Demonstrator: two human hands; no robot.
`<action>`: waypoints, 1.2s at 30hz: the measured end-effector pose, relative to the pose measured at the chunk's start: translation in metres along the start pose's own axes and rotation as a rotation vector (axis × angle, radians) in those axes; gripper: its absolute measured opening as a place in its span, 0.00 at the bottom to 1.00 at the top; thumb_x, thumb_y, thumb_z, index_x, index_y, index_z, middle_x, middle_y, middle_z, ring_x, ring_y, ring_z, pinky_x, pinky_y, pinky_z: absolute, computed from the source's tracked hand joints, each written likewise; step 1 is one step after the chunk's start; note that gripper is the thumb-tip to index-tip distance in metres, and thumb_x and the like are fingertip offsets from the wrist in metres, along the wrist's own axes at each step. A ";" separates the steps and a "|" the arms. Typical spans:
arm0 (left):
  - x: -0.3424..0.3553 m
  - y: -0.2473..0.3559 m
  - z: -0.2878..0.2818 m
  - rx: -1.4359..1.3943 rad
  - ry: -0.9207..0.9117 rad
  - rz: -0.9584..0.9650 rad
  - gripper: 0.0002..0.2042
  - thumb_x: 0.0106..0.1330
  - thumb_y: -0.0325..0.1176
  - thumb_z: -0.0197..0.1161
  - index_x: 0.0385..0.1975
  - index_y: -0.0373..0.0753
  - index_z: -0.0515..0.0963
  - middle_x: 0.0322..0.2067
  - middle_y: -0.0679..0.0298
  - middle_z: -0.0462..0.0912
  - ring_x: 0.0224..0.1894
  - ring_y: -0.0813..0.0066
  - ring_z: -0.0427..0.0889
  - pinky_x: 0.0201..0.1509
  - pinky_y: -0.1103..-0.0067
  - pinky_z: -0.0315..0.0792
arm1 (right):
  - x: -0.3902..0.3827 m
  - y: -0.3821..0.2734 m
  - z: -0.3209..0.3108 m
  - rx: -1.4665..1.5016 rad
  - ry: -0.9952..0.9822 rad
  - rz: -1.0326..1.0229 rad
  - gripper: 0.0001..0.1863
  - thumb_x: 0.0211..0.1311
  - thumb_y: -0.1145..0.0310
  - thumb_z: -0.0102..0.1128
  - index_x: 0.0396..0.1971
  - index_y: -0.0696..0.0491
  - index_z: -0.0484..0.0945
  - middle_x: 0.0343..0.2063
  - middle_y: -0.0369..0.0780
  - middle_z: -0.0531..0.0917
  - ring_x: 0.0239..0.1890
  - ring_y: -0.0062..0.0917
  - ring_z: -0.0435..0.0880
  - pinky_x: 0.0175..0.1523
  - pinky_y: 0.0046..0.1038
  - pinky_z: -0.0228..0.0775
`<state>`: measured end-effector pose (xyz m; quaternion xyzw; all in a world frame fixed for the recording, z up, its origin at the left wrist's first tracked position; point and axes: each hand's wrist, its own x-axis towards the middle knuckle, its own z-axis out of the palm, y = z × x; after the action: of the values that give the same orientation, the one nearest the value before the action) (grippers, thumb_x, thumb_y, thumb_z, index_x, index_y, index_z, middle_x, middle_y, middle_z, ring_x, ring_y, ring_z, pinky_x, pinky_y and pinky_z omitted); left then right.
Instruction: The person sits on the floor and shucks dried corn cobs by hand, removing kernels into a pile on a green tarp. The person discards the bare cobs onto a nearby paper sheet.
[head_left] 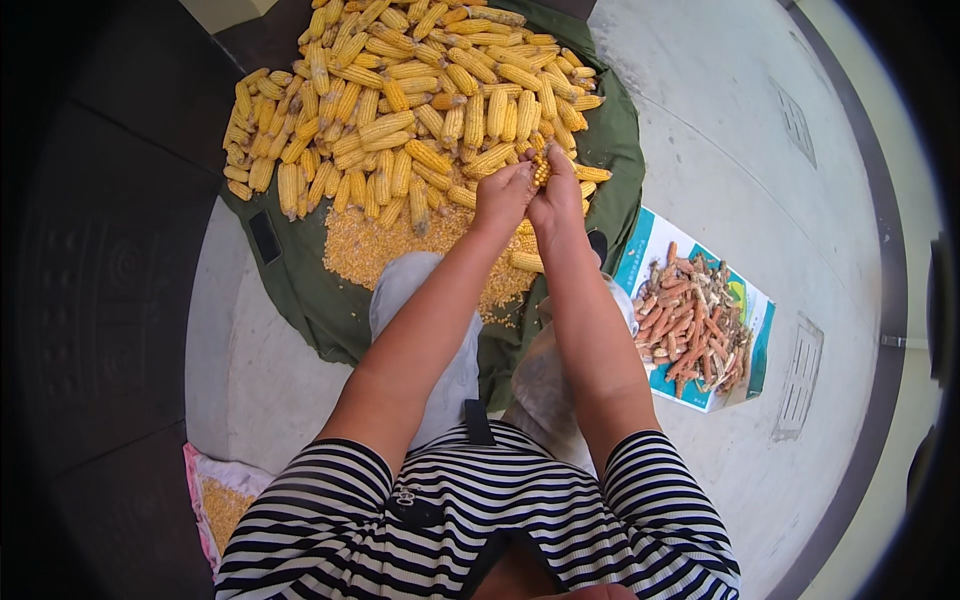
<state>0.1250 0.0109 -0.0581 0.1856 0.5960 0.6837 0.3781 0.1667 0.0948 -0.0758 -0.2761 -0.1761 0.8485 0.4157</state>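
Note:
Both my hands meet over the front right of a big heap of yellow corn cobs [390, 90]. My left hand [506, 190] and my right hand [554, 190] are closed round one corn cob [541, 170], whose deeper yellow kernels show between my fingers. Part of that cob is hidden by the fingers. Loose kernels [380, 250] lie spread below the heap, left of my forearms, on a dark green cloth [290, 300].
Right of my legs, a flat printed white and teal sheet [757, 380] holds stripped reddish cobs [685, 320]. A pink-edged sack with kernels [225, 510] lies at lower left. Pale concrete floor [720, 150] runs right to a curb. A dark phone-like rectangle [264, 237] rests on the cloth.

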 end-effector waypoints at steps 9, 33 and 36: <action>0.000 -0.006 0.006 0.180 -0.058 0.266 0.15 0.69 0.29 0.56 0.50 0.25 0.76 0.42 0.58 0.83 0.43 0.78 0.80 0.49 0.82 0.74 | 0.008 -0.004 -0.007 0.078 0.007 0.005 0.11 0.70 0.69 0.52 0.49 0.55 0.70 0.37 0.39 0.76 0.36 0.26 0.77 0.42 0.28 0.75; 0.000 0.018 0.008 -0.145 0.084 -0.048 0.11 0.65 0.30 0.64 0.37 0.27 0.82 0.34 0.65 0.82 0.33 0.84 0.77 0.37 0.86 0.72 | -0.027 0.000 0.025 -0.027 -0.024 -0.111 0.12 0.71 0.68 0.51 0.50 0.55 0.70 0.37 0.37 0.75 0.39 0.22 0.75 0.46 0.26 0.73; 0.006 0.009 0.003 -0.157 0.061 -0.024 0.15 0.65 0.33 0.64 0.43 0.26 0.81 0.36 0.61 0.84 0.37 0.80 0.79 0.41 0.82 0.73 | -0.031 0.002 0.029 0.001 -0.012 -0.090 0.13 0.72 0.67 0.50 0.51 0.55 0.69 0.38 0.37 0.75 0.39 0.23 0.75 0.45 0.26 0.73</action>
<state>0.1203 0.0169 -0.0497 0.1272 0.5538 0.7291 0.3813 0.1626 0.0669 -0.0441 -0.2625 -0.1903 0.8308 0.4524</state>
